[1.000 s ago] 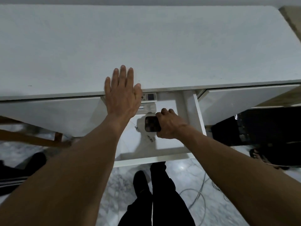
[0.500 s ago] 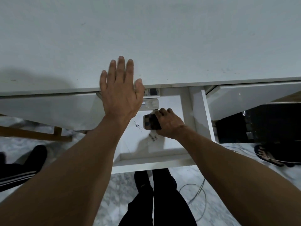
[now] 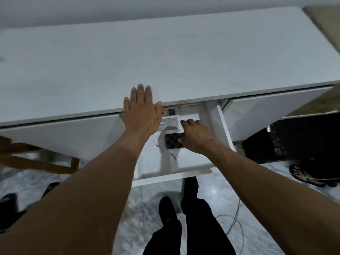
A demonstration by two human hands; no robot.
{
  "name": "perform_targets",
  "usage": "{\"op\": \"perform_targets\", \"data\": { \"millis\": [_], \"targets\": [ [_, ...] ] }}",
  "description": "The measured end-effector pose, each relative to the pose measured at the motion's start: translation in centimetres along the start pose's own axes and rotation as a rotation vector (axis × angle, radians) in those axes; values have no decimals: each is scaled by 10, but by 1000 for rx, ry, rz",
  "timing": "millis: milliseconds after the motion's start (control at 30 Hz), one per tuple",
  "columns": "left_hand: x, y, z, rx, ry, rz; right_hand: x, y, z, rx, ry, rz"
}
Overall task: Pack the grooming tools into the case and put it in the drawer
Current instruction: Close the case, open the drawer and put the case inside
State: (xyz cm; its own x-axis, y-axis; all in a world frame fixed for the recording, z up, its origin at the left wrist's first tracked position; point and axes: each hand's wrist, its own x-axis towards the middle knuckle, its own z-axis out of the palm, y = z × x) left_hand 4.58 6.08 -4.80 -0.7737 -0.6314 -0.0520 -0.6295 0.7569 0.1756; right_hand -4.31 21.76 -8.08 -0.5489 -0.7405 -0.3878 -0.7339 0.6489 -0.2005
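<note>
A: What is the grip doing?

B: The right hand [image 3: 196, 138] curls over the right end of the dark checkered case [image 3: 173, 143], thumb on its near edge and fingers bent above it. I read that as a pinch on the case. The case sits low inside the open drawer [image 3: 171, 178], about mid-depth. I cannot tell whether it rests on the drawer floor.

A: And the other hand?

B: The left hand [image 3: 141, 115], at 10 o'clock from the case, lies flat with straight fingers on the front edge of the white table [image 3: 165, 61]. It holds nothing.

A: What could go wrong from here?

B: At 12 o'clock from the case lie a remote control [image 3: 171, 112] and, nearer, a pale flat object [image 3: 169, 124]. If the case is pushed back, it may butt against them or ride up and jam the drawer on closing. Fingers left inside could be caught as the front goes in. At 5 o'clock a cable [image 3: 237, 218] loops on the floor by the feet and could snag a step.

A: Counts?

B: Two hands, one case, one open drawer and two white panels [image 3: 64, 137] flanking it. There is also one remote, one pale object and one cable. No loose grooming tools show. They are probably packed, though the case hides that.
</note>
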Motion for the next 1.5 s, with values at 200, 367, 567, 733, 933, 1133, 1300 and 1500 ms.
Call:
{"op": "perform_targets", "data": {
  "millis": [200,367,567,733,933,1133,1300,1500],
  "targets": [
    [-84,18,-5,-64,30,96,-44,-2,-26,35,89,22],
    [-154,31,11,-87,21,110,-88,-3,-23,56,140,9],
    [-223,37,31,-45,-58,101,-151,4,15,52,218,-87],
    [-252,46,45,-59,-147,49,-185,14,40,27,63,-40],
    [-253,54,46,-62,-176,-11,-193,14,49,-35,48,-14],
    [-231,55,44,-15,-191,-13,-172,18,45,-9,41,-38],
    [-183,50,41,-12,-194,-6,-134,17,30,-2,86,-7],
    [-116,38,34,-48,-186,8,-71,14,-5,-36,95,-1]
  ]
}}
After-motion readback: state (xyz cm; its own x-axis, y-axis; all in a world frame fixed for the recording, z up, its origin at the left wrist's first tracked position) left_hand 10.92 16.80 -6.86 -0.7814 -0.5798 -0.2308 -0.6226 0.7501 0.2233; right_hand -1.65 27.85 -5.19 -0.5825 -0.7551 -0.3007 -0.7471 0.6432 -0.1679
